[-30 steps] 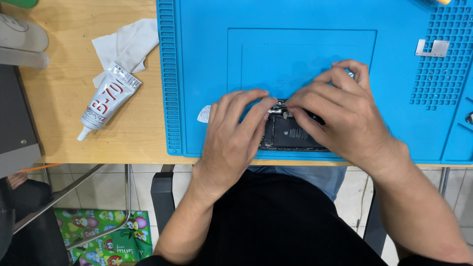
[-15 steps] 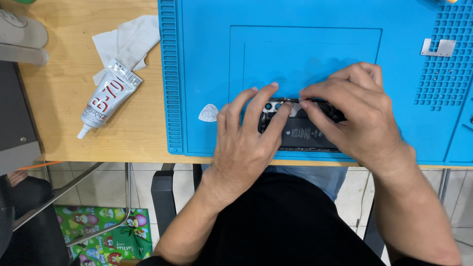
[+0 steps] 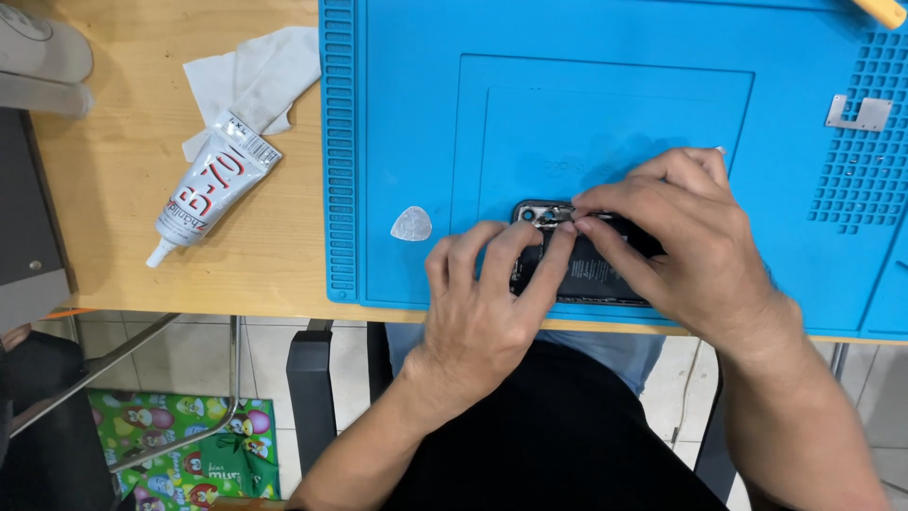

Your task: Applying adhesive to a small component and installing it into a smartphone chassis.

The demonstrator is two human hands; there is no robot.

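Blue silicone repair mat (image 3: pixel 605 104) covers the wooden table (image 3: pixel 123 237), opened black phone (image 3: pixel 591 270) low centre on it, left hand (image 3: pixel 487 303) fingers pressed flat on phone, right hand (image 3: pixel 681 246) pinching at its top edge, glue tube (image 3: pixel 210 185) left, white pick (image 3: pixel 411 224) beside phone.

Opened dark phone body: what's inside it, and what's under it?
Inside the opened dark phone body: a black battery-like block and a metal camera corner. The left hand and right hand cover the rest. It lies on the blue silicone work mat.

free: blue mat (image 3: pixel 624 104) above hands | blocks: pick (image 3: pixel 411 223), glue tube (image 3: pixel 210 185) (left)
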